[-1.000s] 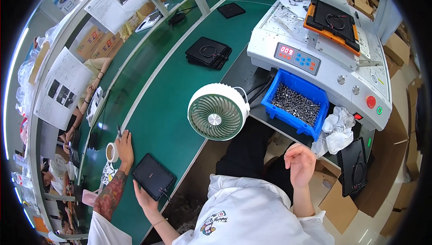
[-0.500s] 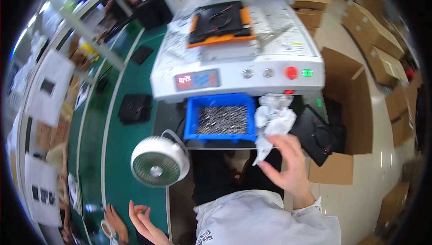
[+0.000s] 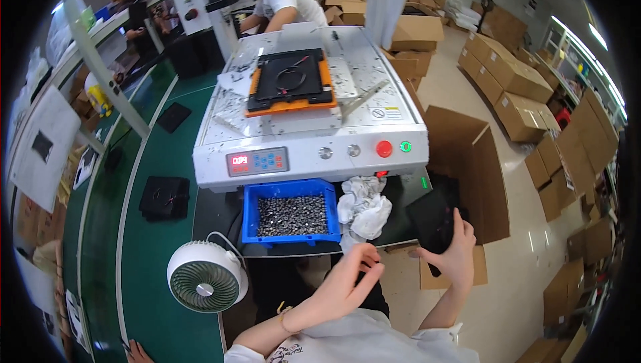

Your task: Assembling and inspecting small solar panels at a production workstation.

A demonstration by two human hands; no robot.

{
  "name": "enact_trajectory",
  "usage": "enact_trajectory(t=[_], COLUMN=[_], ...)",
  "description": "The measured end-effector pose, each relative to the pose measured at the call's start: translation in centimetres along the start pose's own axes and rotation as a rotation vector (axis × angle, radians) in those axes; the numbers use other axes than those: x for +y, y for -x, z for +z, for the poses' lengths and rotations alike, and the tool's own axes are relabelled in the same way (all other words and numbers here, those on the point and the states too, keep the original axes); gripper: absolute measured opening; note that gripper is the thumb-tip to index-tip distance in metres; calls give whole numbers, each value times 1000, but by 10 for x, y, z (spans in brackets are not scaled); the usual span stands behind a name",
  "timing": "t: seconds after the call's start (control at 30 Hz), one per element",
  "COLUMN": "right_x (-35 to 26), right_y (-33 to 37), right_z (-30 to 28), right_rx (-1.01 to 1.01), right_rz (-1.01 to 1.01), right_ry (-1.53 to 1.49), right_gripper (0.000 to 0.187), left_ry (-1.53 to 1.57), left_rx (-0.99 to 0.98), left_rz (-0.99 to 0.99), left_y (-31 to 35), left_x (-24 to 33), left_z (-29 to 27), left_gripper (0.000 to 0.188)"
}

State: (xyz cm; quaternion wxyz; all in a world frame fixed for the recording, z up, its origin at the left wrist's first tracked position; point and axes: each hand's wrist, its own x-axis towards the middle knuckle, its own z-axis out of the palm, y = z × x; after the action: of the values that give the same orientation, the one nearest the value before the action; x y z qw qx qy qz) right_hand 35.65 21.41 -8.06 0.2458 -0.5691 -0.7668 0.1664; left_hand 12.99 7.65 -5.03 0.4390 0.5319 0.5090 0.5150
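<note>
My right hand point(image 3: 458, 257) is closed around the near end of a flat black panel point(image 3: 427, 215). Its thumb lies across the panel and its fingers are at the right side. The panel sits at the right end of the dark ledge, by the open carton. My left hand point(image 3: 348, 283) is in front of the ledge with its fingers curved, thumb apart, and nothing visible in it. Beyond it lies crumpled white tissue point(image 3: 364, 211), beside a blue bin point(image 3: 250, 219) filled with small metal parts point(image 3: 294, 216).
A white machine point(image 3: 307, 163) stands ahead, carrying an orange fixture point(image 3: 292, 107) with a black panel and coiled cable point(image 3: 290, 79). At left are a white fan point(image 3: 205, 288), stacked black panels point(image 3: 164, 197) and a green conveyor point(image 3: 153, 263). An open carton point(image 3: 477, 183) stands right; a co-worker point(image 3: 287, 3) is behind.
My right hand has left the white tissue and taken hold of the black panel. My left hand has come in from the lower left to the middle. The view has tilted upward.
</note>
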Motion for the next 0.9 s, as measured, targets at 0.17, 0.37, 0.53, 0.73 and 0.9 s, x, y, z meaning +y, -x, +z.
enact_trajectory(t=[0.17, 0.37, 0.53, 0.73, 0.9], right_x=[-80, -130, -158, -199, -211], right_y=[16, -15, -67, -86, -89], right_z=[-10, 3, 52, 128, 143], right_rx=[2, -421, -677, -806, -896], right_rz=[-295, -518, -491, -1043, -1050], right_ry=[-136, -1113, -745, -430, -346], right_gripper=[128, 126, 27, 14, 11], left_ry=[428, 237, 587, 730, 727], left_rx=[-128, 529, 744, 779, 773], left_rz=[193, 339, 207, 181, 154], left_y=[-14, -18, 10, 40, 50], left_x=[-33, 16, 58, 79, 74], left_z=[21, -34, -113, -140, -148], left_gripper=[80, 78, 50, 41, 42])
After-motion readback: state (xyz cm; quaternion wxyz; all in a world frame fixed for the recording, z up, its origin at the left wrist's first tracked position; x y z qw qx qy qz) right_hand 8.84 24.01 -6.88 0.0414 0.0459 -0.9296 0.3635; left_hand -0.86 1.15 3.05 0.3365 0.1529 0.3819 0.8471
